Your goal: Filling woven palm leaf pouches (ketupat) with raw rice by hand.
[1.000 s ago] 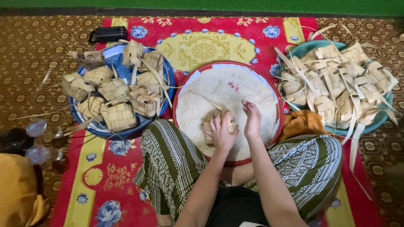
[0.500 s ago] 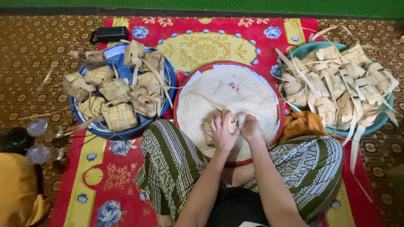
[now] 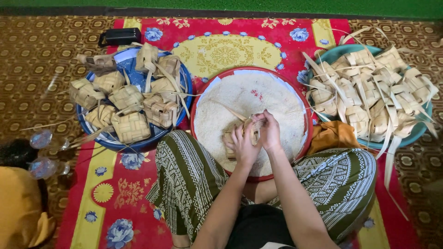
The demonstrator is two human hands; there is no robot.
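Woven pouch: palm-leaf case [image 3: 240,136], pale tan, held low over the rice, loose leaf strip poking up and to the left.
Left hand: left hand [image 3: 242,147] cupped under and around the pouch, fingers curled on its near side, grasping it.
Right hand: right hand [image 3: 270,131] pressed to the top right of the pouch, fingertips pinched together at its opening; whether any rice sits between them, cannot tell.
Rice tray: round red-rimmed tray [image 3: 203,92] heaped with white rice [image 3: 249,97], set on the floor mat just ahead of the knees, between the two basins.
Left basin: blue basin [image 3: 182,80] piled with plump, squarish woven pouches [image 3: 131,127], touching one another, some spilling over the far rim.
Right basin: teal basin [image 3: 415,133] stacked with flatter, paler woven pouches [image 3: 360,92], long leaf tails trailing over the rim and down onto the mat.
Cloth: orange cloth [image 3: 334,136] bunched between the rice tray and the teal basin, against the right knee.
Legs: crossed, in green trousers with a white pattern [image 3: 189,175], close against the near edge of the tray.
Floor: red floral mat [image 3: 115,203] with yellow bands, over a brown patterned carpet [image 3: 37,55].
Far edge: small black case [image 3: 121,36] on the mat beyond the blue basin.
Near left: yellow garment [image 3: 18,207] and clear plastic bottles [image 3: 44,154], well apart from the hands.
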